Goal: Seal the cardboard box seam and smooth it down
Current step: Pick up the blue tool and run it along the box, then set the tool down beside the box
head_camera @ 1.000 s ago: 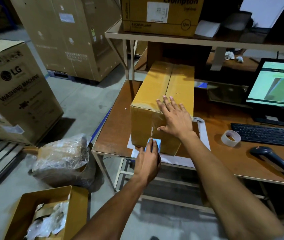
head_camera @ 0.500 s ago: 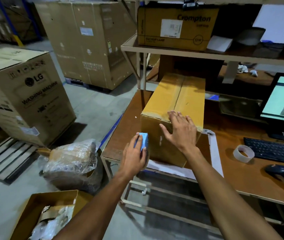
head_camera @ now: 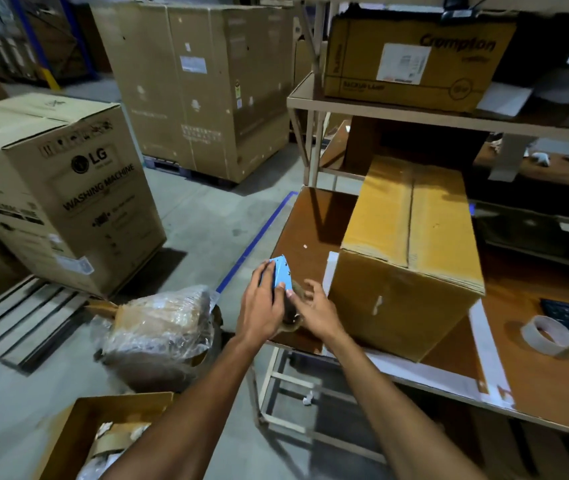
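Head view: I see left hand (head_camera: pixel 262 303) wrapped shut around the blue tape dispenser (head_camera: pixel 280 274), right hand (head_camera: pixel 314 308) pinching at its brown roll, fingers half curled. Cardboard box (head_camera: pixel 404 268) sits at 2 o'clock on the table (head_camera: pixel 305 216). Looks stiff, light; I'd brace its top beside the seam (head_camera: pixel 411 216).

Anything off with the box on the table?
The cardboard box sits skewed to the table edge, its near corner overhanging slightly. A small pale scrap marks its front face. Both hands are off it, on the blue tape dispenser.
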A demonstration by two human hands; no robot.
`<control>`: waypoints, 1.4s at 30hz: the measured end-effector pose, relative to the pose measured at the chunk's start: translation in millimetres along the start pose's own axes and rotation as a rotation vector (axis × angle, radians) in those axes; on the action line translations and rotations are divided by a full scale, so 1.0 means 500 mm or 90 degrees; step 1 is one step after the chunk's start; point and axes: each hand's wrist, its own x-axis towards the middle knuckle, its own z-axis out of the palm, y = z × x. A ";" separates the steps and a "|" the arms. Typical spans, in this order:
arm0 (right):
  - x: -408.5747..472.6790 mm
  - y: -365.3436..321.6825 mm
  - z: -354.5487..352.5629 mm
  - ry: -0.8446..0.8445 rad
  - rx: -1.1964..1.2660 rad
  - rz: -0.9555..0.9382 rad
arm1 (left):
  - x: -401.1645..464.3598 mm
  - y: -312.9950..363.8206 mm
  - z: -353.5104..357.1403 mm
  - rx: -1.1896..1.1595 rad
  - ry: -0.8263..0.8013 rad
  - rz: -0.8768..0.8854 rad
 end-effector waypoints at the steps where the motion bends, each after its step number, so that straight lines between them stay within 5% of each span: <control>1: 0.015 -0.005 0.017 -0.052 0.096 0.061 | 0.016 -0.013 -0.009 -0.002 -0.008 0.005; 4: 0.054 -0.012 0.047 -0.097 0.305 0.143 | 0.062 -0.057 -0.030 -0.025 -0.030 0.017; 12: 0.127 0.001 0.080 0.006 0.427 0.163 | 0.148 -0.149 0.008 -0.256 -0.087 -0.071; 19: 0.166 -0.024 0.063 0.172 0.061 0.104 | 0.221 -0.148 0.068 -0.462 -0.151 -0.272; 29: 0.205 -0.027 0.066 0.183 -0.376 0.105 | 0.241 -0.193 0.131 -0.332 -0.238 -0.423; 42: 0.229 -0.041 0.091 0.136 -0.340 0.139 | 0.266 -0.224 0.126 -0.389 -0.212 -0.447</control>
